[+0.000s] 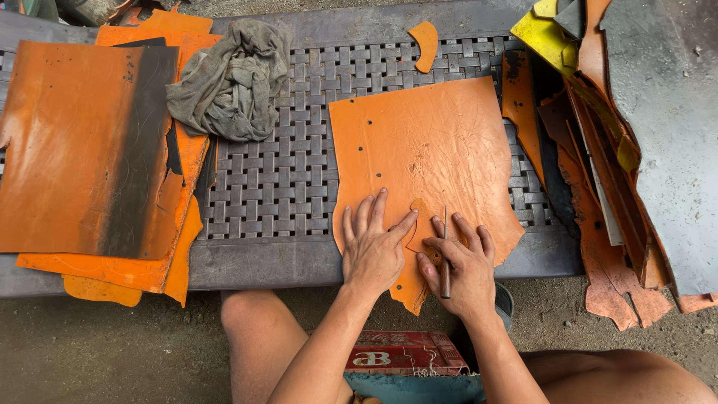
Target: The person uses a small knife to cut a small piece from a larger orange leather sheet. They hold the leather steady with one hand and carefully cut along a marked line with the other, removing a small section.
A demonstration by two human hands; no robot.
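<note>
i see the orange leather sheet [419, 142] at the bench's [262, 262] front edge, overhanging it. left hand [372, 243] spread flat, pressing it down. right hand [461, 265] pinches a thin knife [445, 254], long axis front-to-back, just right of the left fingertips.

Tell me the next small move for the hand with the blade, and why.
Probably draw the thin blade a little further along the curved cut. The right hand holds it upright on the orange sheet, where a curved line is only partly cut, and the left hand lies flat beside it, pinning the sheet.
</note>
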